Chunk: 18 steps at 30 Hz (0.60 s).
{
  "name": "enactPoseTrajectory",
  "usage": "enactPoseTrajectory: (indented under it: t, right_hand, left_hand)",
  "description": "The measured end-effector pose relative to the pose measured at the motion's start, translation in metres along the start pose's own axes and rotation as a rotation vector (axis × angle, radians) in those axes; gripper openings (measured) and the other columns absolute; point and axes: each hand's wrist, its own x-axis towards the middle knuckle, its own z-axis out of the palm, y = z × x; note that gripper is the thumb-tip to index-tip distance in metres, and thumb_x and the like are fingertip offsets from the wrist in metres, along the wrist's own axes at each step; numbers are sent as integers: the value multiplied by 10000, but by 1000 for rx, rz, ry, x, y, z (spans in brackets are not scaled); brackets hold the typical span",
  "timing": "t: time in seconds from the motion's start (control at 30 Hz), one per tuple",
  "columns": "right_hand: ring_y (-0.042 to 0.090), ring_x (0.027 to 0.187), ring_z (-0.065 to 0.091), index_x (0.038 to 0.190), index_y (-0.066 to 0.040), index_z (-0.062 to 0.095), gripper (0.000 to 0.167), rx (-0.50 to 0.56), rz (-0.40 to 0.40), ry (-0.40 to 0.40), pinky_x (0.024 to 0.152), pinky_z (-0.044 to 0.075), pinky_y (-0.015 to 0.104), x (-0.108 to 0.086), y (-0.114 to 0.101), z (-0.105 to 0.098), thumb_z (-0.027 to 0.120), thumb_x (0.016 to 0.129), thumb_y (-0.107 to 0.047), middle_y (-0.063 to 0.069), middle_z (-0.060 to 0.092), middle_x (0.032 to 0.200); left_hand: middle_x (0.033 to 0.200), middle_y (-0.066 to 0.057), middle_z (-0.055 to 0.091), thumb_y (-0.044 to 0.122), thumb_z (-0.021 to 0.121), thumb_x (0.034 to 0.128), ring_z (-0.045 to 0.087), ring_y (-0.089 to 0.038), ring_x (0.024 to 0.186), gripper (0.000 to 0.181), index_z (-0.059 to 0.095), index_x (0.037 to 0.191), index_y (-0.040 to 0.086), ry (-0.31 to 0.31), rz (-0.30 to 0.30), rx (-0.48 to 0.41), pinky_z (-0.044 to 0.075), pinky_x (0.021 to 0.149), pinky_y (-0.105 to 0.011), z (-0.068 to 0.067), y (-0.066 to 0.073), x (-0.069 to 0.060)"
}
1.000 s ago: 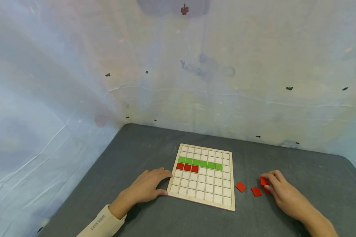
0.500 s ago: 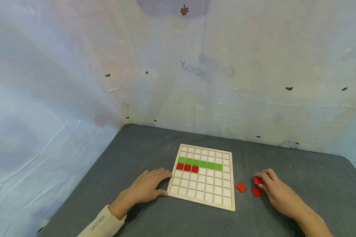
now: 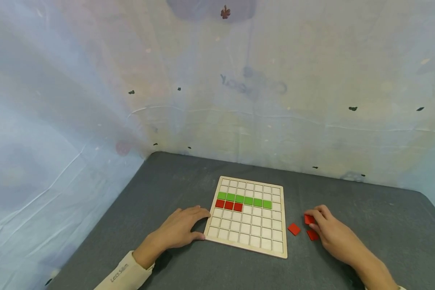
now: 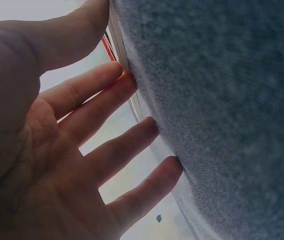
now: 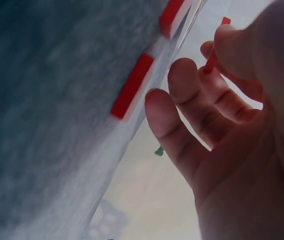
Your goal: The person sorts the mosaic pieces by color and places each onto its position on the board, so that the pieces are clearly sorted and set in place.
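A pale wooden board [image 3: 247, 248] divided into a square grid lies on the dark table. One row holds several green tiles [image 3: 239, 199], and in the row just below sit three red tiles [image 3: 229, 205] at the left end. My left hand [image 3: 179, 228] rests at the board's left edge, fingers extended and thumb at the near corner. Between thumb and finger, my right hand [image 3: 335, 237] pinches a square red tile [image 3: 309, 219], seen edge-on in the right wrist view, raised off the table. Below it lies a loose red tile [image 3: 313, 235], partly covered by the hand.
Another loose red tile [image 3: 294, 229] lies just right of the board. The dark grey table [image 3: 177, 177] reaches back to a pale hanging sheet [image 3: 253, 133], which also covers the left side.
The right hand has moved left with the pinched red tile, away from where it was picking among the tiles at the right. The left hand and board have stayed put.
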Motion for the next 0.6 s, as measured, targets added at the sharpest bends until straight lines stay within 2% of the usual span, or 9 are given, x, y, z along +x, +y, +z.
enactPoseTrajectory:
  t: [0.3,0.47,0.6]
  right_hand:
    - [-34,666,422,1232,-109,602,283,-66,-21,-25,553,375,194,9,-12,4,667,957,-131,26,533,1146]
    - [-15,654,429,1220,-116,606,280,-110,-69,-6,559,406,208,14,-18,7,678,952,-160,17,546,1127]
    - [-8,667,447,1236,-135,597,288,-119,-60,-25,567,428,214,17,-25,10,669,962,-189,8,543,1139]
  left_hand:
    - [1450,-9,569,414,775,846,472,-296,1407,607,581,1389,224,6,3,0,372,1055,-683,0,1,-1]
    - [1449,-14,569,413,777,844,473,-298,1406,607,583,1386,222,14,6,2,372,1054,-683,0,1,-1]
    - [1449,-8,568,414,778,842,472,-292,1406,610,582,1388,226,18,4,9,374,1056,-677,1,0,-1]
